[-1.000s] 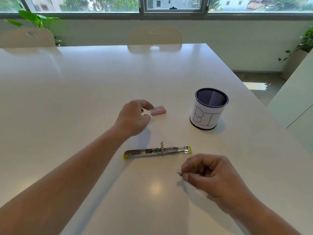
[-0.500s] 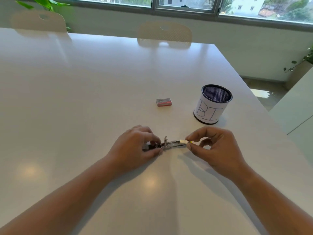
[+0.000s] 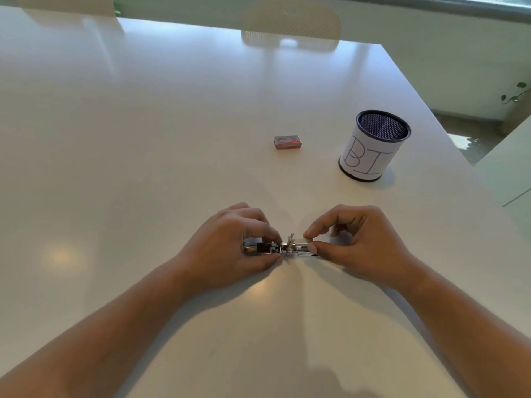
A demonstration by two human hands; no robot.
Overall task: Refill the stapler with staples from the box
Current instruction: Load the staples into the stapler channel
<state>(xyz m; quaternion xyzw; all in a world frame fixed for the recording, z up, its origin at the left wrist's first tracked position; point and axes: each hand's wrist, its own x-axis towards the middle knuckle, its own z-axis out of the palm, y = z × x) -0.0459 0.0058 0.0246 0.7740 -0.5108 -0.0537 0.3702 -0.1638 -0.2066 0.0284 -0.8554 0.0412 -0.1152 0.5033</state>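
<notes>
The stapler (image 3: pixel 287 247) lies opened flat on the white table (image 3: pixel 143 139), a thin metal strip running left to right. My left hand (image 3: pixel 232 245) pinches its left half between thumb and fingers. My right hand (image 3: pixel 359 242) pinches a short strip of staples (image 3: pixel 307 241) over the stapler's right half; my fingers hide that end. The small red staple box (image 3: pixel 287 142) rests closed on the table, well beyond both hands.
A mesh pen cup (image 3: pixel 373 146) wrapped in white paper with hand-drawn letters stands at the right, beyond my right hand. The table's right edge runs diagonally behind it. A pale chair (image 3: pixel 290 24) is at the far edge.
My left hand left the staple box and came down onto the stapler's left half. My right hand carried the staples up to the stapler's right half. The view tilted downward.
</notes>
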